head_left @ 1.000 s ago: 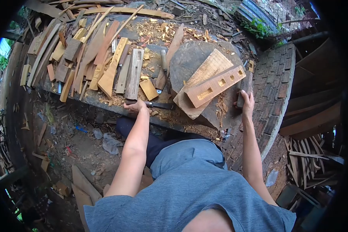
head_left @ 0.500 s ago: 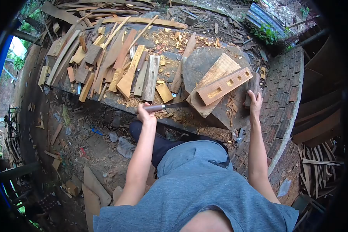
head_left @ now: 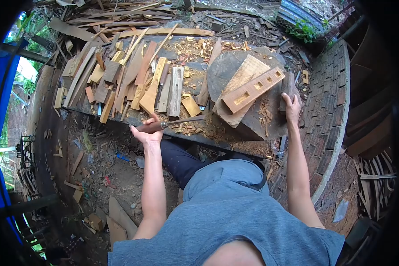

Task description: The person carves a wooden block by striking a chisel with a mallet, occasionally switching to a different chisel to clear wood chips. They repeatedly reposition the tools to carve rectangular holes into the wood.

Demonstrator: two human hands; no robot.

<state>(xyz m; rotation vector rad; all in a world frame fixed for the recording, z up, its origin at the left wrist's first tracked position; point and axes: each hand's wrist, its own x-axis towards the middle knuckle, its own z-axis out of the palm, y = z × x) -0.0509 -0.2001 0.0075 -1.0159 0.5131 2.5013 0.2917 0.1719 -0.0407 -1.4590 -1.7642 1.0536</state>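
My left hand (head_left: 147, 134) is closed around the brown wooden handle of a chisel (head_left: 187, 119), palm turned up. Its long metal blade points right, over the shavings at the bench's near edge. On the right side of the round wood stump (head_left: 217, 73), my right hand (head_left: 292, 109) grips the near end of a dark wooden block (head_left: 289, 82). A brown wood piece with several cut mortises (head_left: 252, 90) lies diagonally on the stump. Beneath it is a paler, wedge-shaped board (head_left: 248, 71). Neither hand touches these two pieces.
Several wood offcuts (head_left: 131, 77) cover the left of the bench, and yellow chips (head_left: 199, 46) lie along its back. A curved brick ledge (head_left: 328, 102) borders the right side. Scraps and plastic litter the ground (head_left: 115, 177).
My left hand has drawn the chisel left, away from the stump, and turned from palm down to palm up. My right hand stays on the dark block.
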